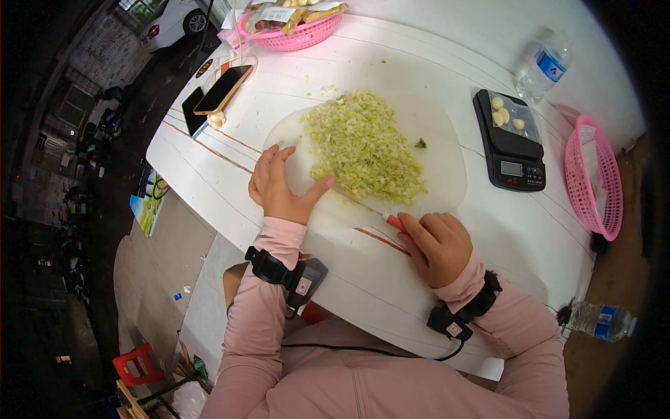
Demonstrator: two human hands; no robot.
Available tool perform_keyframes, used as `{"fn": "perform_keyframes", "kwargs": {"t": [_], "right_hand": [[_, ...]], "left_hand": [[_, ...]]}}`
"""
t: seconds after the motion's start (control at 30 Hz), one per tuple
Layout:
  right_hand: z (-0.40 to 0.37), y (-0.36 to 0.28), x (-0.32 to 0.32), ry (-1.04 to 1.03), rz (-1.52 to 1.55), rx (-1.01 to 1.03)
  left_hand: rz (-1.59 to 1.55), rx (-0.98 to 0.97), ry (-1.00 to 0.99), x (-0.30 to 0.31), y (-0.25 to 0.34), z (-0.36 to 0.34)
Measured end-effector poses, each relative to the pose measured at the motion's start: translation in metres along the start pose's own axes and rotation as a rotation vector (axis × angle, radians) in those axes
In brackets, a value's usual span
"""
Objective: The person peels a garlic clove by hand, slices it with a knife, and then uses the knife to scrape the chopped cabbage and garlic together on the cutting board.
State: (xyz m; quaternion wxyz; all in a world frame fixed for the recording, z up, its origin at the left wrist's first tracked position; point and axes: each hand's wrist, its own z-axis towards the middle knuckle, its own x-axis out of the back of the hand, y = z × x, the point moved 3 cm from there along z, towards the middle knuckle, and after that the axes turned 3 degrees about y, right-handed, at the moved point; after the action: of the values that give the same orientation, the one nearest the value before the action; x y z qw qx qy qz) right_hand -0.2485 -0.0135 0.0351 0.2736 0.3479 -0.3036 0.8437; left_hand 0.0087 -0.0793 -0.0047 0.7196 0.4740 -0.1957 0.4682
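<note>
A broad heap of finely chopped pale green vegetable, looking like cabbage or celery, covers the middle of a white cutting board. My right hand is wrapped round the red handle of a knife at the board's near edge. The thin blade points left along the near side of the heap, partly hidden by the pieces. My left hand is at the board's left edge, fingers spread, its thumb reaching to the heap near the knife's tip. A small dark green scrap lies right of the heap.
Right of the board, a black kitchen scale carries a bag of peeled garlic. Pink baskets stand at the back and right edge. Two phones and a garlic bulb lie left. A water bottle is back right.
</note>
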Motion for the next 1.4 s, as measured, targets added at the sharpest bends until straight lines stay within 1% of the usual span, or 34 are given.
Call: {"fn": "perform_keyframes", "kwargs": {"t": [0.07,0.13,0.23,0.47,0.57,0.63,0.97,1.07,1.17,1.27,1.4], "right_hand": [[0.001,-0.001,0.002,0.029,-0.007,0.013],[0.001,-0.001,0.005,0.104,0.013,0.041],[0.001,-0.002,0.005,0.129,0.009,0.055],[0.002,-0.002,0.005,0.089,0.024,0.04],[0.002,0.002,0.002,0.042,-0.017,0.012],[0.002,0.01,-0.004,0.008,0.041,-0.066],[0.002,0.003,0.0,0.045,0.049,-0.038],[0.001,0.004,-0.001,0.01,0.039,-0.049],[0.0,0.001,0.002,0.057,0.059,-0.011],[0.0,0.004,-0.002,-0.003,0.037,-0.04],[0.001,0.002,0.003,0.068,0.04,0.018]], "left_hand": [[0.002,-0.001,-0.001,0.0,0.0,0.0],[-0.02,0.005,0.007,0.0,0.001,0.0],[-0.021,0.004,0.007,0.0,0.001,0.0],[0.03,0.003,-0.032,0.0,0.005,0.001],[0.052,-0.002,-0.044,-0.001,0.007,0.001],[0.063,0.003,-0.05,0.0,0.006,0.001],[0.036,0.008,-0.031,0.002,0.008,0.0],[0.029,0.02,-0.038,0.002,0.008,0.001],[0.035,0.015,-0.032,0.001,0.005,0.001],[0.029,0.006,-0.019,0.001,0.005,0.001],[0.006,0.009,-0.001,0.001,0.005,0.001]]}}
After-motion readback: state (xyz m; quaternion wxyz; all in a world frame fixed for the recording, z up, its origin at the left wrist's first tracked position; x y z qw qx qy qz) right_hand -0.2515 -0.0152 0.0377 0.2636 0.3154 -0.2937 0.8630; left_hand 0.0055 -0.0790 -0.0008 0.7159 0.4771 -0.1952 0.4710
